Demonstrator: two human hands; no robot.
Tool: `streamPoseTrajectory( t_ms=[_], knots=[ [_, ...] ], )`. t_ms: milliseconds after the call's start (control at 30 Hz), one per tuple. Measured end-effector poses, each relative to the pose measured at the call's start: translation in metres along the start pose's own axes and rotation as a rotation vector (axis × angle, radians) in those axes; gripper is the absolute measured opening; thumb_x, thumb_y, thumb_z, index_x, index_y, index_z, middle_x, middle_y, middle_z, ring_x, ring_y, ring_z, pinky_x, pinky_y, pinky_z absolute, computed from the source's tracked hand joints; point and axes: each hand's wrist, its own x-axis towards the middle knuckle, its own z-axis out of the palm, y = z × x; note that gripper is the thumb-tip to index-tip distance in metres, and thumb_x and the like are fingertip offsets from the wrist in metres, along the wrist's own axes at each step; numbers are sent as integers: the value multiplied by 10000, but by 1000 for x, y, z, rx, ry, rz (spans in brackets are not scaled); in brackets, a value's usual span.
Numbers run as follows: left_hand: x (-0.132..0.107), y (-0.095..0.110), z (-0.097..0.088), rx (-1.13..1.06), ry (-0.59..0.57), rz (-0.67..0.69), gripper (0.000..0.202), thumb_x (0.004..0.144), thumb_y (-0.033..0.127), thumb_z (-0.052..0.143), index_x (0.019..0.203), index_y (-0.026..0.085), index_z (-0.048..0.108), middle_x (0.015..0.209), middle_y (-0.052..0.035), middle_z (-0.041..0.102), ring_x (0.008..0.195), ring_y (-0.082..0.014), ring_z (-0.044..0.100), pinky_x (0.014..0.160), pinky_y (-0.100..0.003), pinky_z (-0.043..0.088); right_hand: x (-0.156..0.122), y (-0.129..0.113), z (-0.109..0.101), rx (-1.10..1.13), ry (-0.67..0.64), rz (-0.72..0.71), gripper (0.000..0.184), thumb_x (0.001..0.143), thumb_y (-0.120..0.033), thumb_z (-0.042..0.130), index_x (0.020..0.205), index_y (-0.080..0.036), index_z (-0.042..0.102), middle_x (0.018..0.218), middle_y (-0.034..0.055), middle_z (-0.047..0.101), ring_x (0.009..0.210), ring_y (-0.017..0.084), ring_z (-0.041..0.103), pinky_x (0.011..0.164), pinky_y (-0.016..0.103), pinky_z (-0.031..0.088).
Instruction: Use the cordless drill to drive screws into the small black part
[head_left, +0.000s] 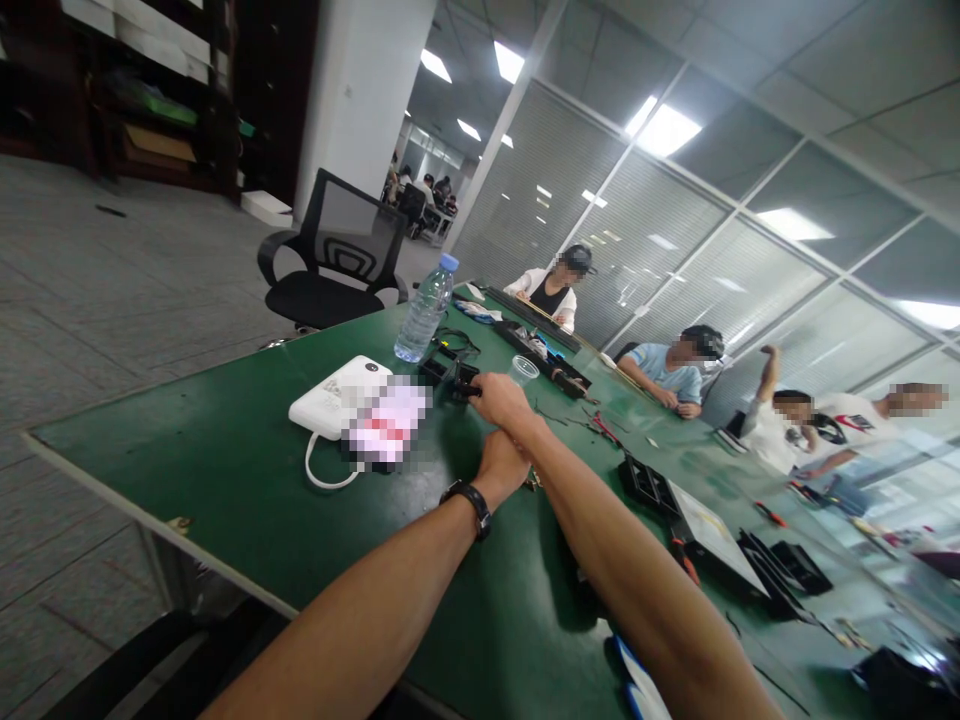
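My right hand reaches across to the left, its fingers closed on a small black object whose kind I cannot make out. My left hand, below a black wristwatch, lies beneath my right wrist, and its fingers are hidden there. Just beyond the right hand are black box-like parts and a dark cable. A water bottle with a blue cap stands behind them. To the left lie a white power bank and a phone with a lit screen, joined by a white cable.
A clear plastic cup stands past my right hand on the green table. Black trays, pliers and loose parts spread to the right. Several people sit along the far side. An office chair is beyond the left edge.
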Motion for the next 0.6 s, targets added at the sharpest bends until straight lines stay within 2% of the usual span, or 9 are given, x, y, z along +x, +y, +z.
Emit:
streamPoseTrajectory(
  t_ms=[67,167,233,300,400,467,533,600],
  knots=[
    [0,-2,1,80,-21,-18,130,734,89,629,636,173,613,610,-98,622,795,-265,661,681,-310,489,-12,9,-10,-19,28,17,303,905,-338,530,1159,-251,668,1066,85,710,1017,237,648,824,311,485],
    [3,-2,2,76,-21,-82,73,752,89,583,742,150,621,640,-89,640,639,-205,641,610,-291,481,-39,29,-26,-37,84,63,340,936,-361,478,1225,-271,632,1079,91,698,1027,256,638,835,338,474],
    [4,2,-1,-39,-11,-122,80,801,136,541,832,139,614,653,-75,641,556,-169,614,555,-273,473,-63,41,-34,-50,143,95,352,955,-371,444,1246,-276,618,1065,93,699,1016,261,638,842,348,462],
    [4,10,-5,-207,-31,-176,156,869,248,503,900,131,602,677,-81,652,544,-163,618,525,-263,472,-89,51,-36,-60,200,111,349,970,-370,412,1235,-279,619,1067,87,701,997,255,641,840,344,453],
    [2,24,-11,-403,-185,-285,428,928,499,409,956,118,602,781,-128,689,598,-190,658,505,-276,491,-124,55,-31,-49,221,107,327,970,-341,405,1212,-289,618,1110,69,698,982,239,644,815,325,450],
    [0,31,-13,-455,-286,-317,497,911,576,426,970,118,611,815,-124,695,607,-188,665,523,-288,519,-141,52,-23,-26,212,110,318,962,-322,422,1218,-293,608,1127,64,695,989,232,643,804,313,450],
    [-3,34,-13,-438,-354,-328,439,887,536,522,960,115,620,795,-103,689,588,-168,657,554,-289,543,-152,49,-16,13,199,117,328,962,-307,424,1243,-301,592,1142,63,692,1003,225,643,808,305,450],
    [-5,34,-12,-390,-356,-319,342,871,437,594,957,107,619,776,-90,684,580,-156,653,560,-281,551,-161,49,-10,80,196,95,379,962,-303,430,1324,-323,538,1176,53,683,1029,215,639,824,300,452]
  ],
)
